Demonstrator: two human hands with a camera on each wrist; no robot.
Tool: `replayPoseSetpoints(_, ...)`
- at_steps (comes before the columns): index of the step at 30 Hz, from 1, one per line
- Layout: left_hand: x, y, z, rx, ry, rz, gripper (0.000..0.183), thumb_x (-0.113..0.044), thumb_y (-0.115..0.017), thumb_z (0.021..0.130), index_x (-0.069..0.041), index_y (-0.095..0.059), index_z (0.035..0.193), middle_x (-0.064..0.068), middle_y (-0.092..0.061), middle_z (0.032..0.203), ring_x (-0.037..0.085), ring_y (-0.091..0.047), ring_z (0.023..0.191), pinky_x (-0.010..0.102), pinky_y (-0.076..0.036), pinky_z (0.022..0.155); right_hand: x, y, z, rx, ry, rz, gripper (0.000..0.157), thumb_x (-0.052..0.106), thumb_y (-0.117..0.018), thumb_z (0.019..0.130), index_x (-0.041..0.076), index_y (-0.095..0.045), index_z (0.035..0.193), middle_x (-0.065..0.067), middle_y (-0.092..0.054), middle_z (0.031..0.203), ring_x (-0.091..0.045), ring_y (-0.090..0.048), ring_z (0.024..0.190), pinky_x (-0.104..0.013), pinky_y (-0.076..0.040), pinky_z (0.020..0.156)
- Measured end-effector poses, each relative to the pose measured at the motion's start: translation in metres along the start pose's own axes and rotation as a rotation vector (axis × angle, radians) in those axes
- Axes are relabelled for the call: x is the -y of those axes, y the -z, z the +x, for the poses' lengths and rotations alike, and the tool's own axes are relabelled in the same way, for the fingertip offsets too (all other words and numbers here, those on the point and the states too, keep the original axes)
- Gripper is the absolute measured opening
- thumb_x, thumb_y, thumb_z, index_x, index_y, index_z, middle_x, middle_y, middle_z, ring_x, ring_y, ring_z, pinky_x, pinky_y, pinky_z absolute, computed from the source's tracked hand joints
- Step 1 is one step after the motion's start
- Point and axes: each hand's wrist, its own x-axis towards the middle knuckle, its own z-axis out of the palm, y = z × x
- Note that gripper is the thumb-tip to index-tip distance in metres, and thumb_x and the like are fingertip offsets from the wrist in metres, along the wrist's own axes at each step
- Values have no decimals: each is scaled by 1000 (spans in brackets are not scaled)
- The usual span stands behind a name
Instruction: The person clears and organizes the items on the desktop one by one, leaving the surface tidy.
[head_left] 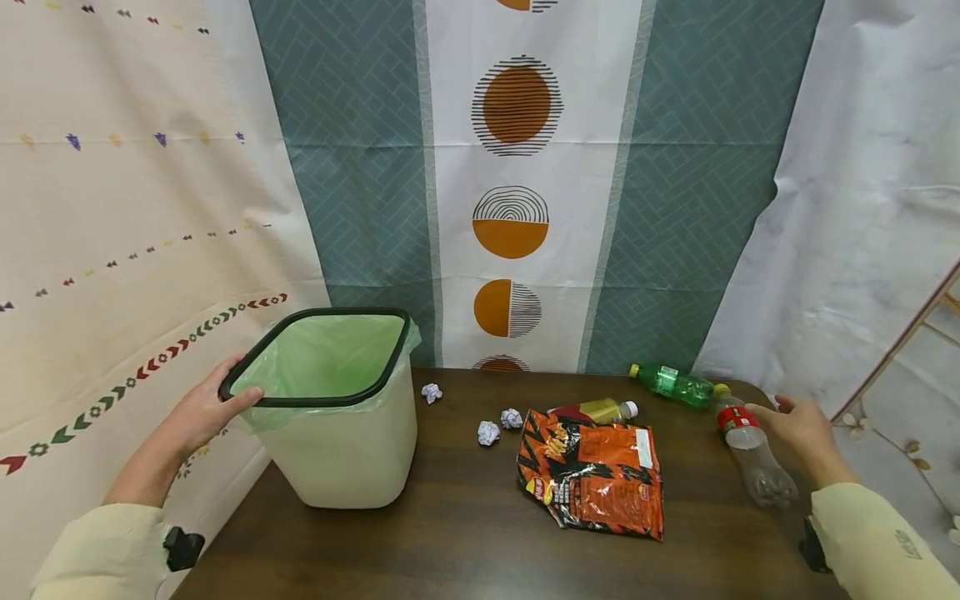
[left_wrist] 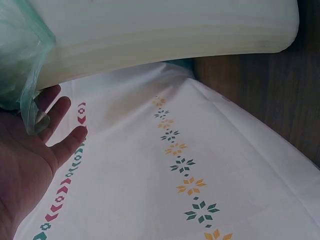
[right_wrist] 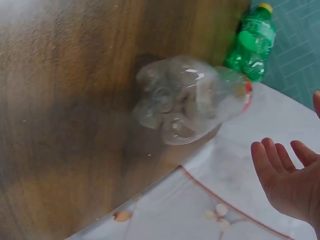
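On the left stands a pale trash bin [head_left: 337, 467] with a black rim and a green bag liner [head_left: 330, 350]. My left hand [head_left: 206, 408] grips the bin's near left rim corner, thumb over the edge; below, several of its fingers [left_wrist: 62, 107] show beside the hanging liner. My right hand [head_left: 798, 429] is beside a clear plastic bottle [head_left: 757, 467] with a red label, lying on its side at the table's right. In the right wrist view, that hand's fingers are extended and apart from the bottle. A green bottle [head_left: 675, 385] lies behind the clear one.
An orange and black snack bag [head_left: 600, 483] lies mid-table, partly covering a bottle of yellow look [head_left: 603, 410]. Three crumpled paper balls, one [head_left: 488, 432] near the bag, lie between bin and bag. Patterned curtains [head_left: 517, 208] hang behind the brown table [head_left: 480, 550].
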Motion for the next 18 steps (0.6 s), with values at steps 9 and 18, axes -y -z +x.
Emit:
replayPoseSetpoints(9, -3, -1, 1, 3, 15, -6, 87, -45, -49, 100, -4, 1, 158, 40, -17, 151, 60, -27, 130, 76, -28, 93, -22, -7, 3, -17, -2, -108, 82, 47, -54, 98, -28, -41, 128, -48, -37, 132, -64, -38, 116, -65, -37, 94)
replayPoseSetpoints(18, -3, -1, 2, -12, -8, 1, 85, -44, -49, 99, -2, -3, 158, 40, -22, 149, 57, -31, 127, 73, -30, 93, -34, -15, -3, 6, -60, -132, 81, 48, -53, 98, -27, -40, 127, -49, -36, 132, -63, -38, 116, -63, -37, 94)
